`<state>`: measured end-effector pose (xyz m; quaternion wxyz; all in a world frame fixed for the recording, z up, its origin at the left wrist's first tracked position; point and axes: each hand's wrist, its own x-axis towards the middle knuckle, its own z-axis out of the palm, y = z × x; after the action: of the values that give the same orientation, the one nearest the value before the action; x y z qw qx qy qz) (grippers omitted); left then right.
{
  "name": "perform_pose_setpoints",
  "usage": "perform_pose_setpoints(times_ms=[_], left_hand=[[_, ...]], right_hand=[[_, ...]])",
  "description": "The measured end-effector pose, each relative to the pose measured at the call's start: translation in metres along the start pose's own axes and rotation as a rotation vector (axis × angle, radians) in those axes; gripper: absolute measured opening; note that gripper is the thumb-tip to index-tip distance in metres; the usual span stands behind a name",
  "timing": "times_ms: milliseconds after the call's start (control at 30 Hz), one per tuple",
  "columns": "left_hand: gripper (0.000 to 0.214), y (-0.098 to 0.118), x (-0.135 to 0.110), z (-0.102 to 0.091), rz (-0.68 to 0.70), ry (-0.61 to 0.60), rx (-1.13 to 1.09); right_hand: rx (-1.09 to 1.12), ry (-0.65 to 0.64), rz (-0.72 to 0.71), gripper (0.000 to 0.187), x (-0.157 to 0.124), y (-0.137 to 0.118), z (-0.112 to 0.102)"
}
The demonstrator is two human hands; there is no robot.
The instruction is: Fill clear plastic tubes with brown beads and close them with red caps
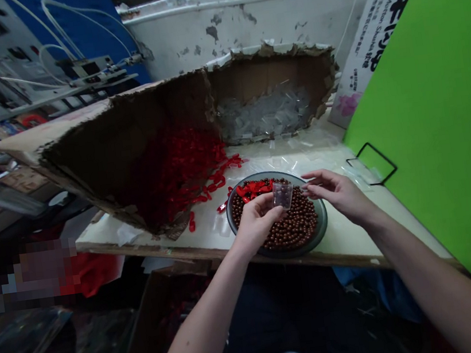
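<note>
My left hand [260, 218] pinches a small clear plastic box [282, 196] between thumb and fingers, above a round dark basin. Through its clear wall the box looks dark, and I cannot tell whether anything lies inside. Just to its right, my right hand [336, 191] is apart from the box, its fingers stretched out and slightly spread, and I see nothing plainly held. Below both hands the basin [321, 220] is filled with shiny brown beads [288, 233]. Several red plastic pieces [254, 189] lie on the beads at the basin's far left side.
On the white worktable [380, 224], a torn-open cardboard box [79, 145] holds a heap of red pieces [177, 161], some spilled out. Behind it, another cardboard compartment [244, 77] contains clear plastic pieces [266, 111]. A bright green panel [440, 115] bounds the right side. Machinery [86, 69] stands at left.
</note>
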<state>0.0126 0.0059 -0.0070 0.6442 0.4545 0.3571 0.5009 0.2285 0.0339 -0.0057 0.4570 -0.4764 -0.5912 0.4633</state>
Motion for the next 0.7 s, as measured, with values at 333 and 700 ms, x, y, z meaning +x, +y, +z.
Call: perform_pose_setpoints(times_ms=[333,700], left_hand=[[0.033,0.003,-0.004,-0.002,-0.031,-0.135,0.053],[0.033,0.001,-0.003,-0.018,-0.070,-0.205,0.131]], right_hand=[[-0.147,-0.218,-0.092,0.039,-0.014,-0.035,0.003],[-0.352,-0.601,0.074,0.024,0.014,-0.057,0.005]])
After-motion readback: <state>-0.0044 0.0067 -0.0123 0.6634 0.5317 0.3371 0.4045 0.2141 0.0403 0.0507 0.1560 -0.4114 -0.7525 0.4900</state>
